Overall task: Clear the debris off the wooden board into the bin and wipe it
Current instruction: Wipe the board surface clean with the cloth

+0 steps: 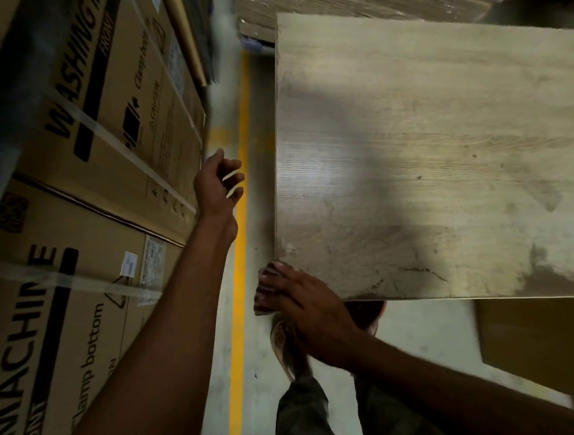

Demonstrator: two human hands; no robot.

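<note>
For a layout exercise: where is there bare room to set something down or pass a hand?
Wooden board: mostly bare beyond the right hand at its near-left corner. Floor strip with yellow line, between boxes and board: narrow, left hand over it.

Dim light is leaving a soft sheen and a broad shadow on the wooden board (pixel 445 156). Motion blur is smearing the left hand (pixel 218 185).

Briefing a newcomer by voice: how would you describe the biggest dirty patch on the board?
Start at the big wooden board on the right. Follow its near edge rightward from the right hand to the dark smudge. It is a broad blotch touching the edge, unlike the thin scratch beside it.
</note>
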